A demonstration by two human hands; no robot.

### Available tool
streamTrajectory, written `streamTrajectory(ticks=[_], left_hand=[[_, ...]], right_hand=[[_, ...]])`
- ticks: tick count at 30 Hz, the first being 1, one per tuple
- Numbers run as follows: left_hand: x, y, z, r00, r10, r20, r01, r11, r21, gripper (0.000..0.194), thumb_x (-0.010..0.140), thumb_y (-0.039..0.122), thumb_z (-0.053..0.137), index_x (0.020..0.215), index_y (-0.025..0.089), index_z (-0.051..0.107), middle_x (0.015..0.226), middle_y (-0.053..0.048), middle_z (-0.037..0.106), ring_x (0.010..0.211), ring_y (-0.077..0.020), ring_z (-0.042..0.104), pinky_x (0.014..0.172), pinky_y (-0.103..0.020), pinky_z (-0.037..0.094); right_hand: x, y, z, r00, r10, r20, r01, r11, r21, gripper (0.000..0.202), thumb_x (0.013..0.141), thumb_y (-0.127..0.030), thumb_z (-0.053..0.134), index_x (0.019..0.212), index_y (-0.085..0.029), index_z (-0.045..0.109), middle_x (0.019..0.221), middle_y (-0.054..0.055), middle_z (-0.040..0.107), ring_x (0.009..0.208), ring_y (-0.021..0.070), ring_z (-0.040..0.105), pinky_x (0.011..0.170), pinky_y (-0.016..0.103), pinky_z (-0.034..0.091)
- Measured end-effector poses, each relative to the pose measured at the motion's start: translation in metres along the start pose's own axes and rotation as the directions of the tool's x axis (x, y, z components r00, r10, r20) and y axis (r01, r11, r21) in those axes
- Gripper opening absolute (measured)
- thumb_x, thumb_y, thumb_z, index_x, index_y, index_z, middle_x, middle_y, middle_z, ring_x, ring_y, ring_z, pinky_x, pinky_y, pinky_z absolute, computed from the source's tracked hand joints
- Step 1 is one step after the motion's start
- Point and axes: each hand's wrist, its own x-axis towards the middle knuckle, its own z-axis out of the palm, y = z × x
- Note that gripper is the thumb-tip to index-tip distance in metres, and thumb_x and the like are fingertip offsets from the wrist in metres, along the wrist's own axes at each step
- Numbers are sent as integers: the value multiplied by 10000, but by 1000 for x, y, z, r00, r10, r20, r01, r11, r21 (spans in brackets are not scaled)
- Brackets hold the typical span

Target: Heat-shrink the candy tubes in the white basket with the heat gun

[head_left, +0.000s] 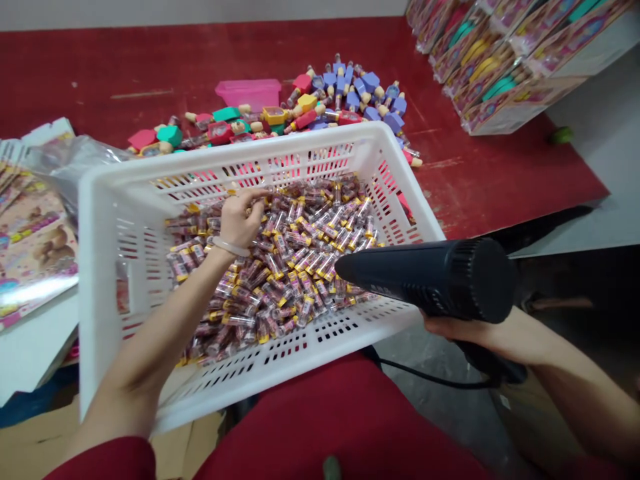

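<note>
A white plastic basket (250, 155) holds a heap of small clear tubes (300, 257) with yellow caps and printed wraps. My left hand (243, 217), with a pale bangle on the wrist, reaches into its far left part. Its fingers touch the tubes and bend loosely, thumb and forefinger apart; some fingertips are hidden. In my right hand (457, 328) is a black hair dryer (420, 270), gripped by the handle. Its nozzle points left over the right part of the tubes, and its body hides much of that hand.
Behind the basket, colourful toy pieces (350, 87) and a pink tray (250, 95) lie on a red table (150, 60). Packed boxes (500, 73) are stacked at far right. Printed cards (37, 233) lie left. A black cord (435, 378) hangs below the dryer.
</note>
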Motion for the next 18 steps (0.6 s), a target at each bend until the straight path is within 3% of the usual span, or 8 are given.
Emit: streamTrajectory(ticks=[2,5,7,9,11,14,16,18], left_hand=[[0,0,-2,1000,-6,7,6,1000,9,287,919,273,484,1092,190,697,1111,-53,738,1052,-202,667,983,-362,504],[-3,1,0,1000,14,6,-14,1000,-6,296,931,269,469,1102,184,695,1123,-52,739,1069,-197,666,988,-357,506],[-8,10,12,997,65,42,-64,998,-26,302,936,263,466,1116,173,691,1124,-66,740,1078,-199,664,997,-362,505],[-17,33,36,972,159,172,-152,987,-51,300,928,238,466,1117,163,687,1127,-82,739,1084,-203,662,1007,-375,500],[-30,70,72,872,294,392,-285,955,-81,290,918,214,463,1098,171,685,1143,-83,730,1091,-209,658,1015,-394,494],[-55,133,131,631,476,612,-505,851,-142,280,959,265,438,1069,200,687,1180,-67,703,1115,-207,637,1038,-389,467],[-70,158,161,570,547,613,-580,797,-171,312,994,335,417,1124,226,679,1229,-60,679,1210,-212,591,1100,-371,417],[-78,161,179,540,598,592,-629,754,-188,342,997,410,441,1222,261,650,1283,-64,653,1303,-238,529,1173,-422,350]], right_hand=[[2,-6,2,1000,-28,-13,28,1000,-4,425,655,-594,813,887,-240,768,903,57,736,848,331,674,855,492,589],[-1,-9,-10,997,50,-64,-52,998,-39,441,633,-659,801,724,-232,737,673,45,677,623,282,637,638,429,607],[-7,-9,-23,977,126,-170,-135,990,-37,475,592,-683,812,685,-226,722,646,54,665,579,275,625,546,391,581],[-16,-9,-36,940,188,-283,-188,982,30,484,564,-675,831,673,-220,707,656,69,668,573,278,630,507,370,566],[-25,-11,-44,896,236,-376,-203,971,126,487,549,-652,853,693,-215,694,651,74,657,532,263,614,458,352,545],[-40,-19,-44,815,309,-491,-196,943,267,503,564,-620,877,830,-234,696,713,57,659,509,233,592,404,325,519],[-52,-23,-39,760,362,-539,-193,918,345,519,580,-611,877,925,-263,707,771,51,674,544,238,608,394,313,522],[-63,-24,-35,718,417,-557,-220,896,387,542,560,-619,877,959,-285,726,799,58,700,567,261,629,376,320,526]])
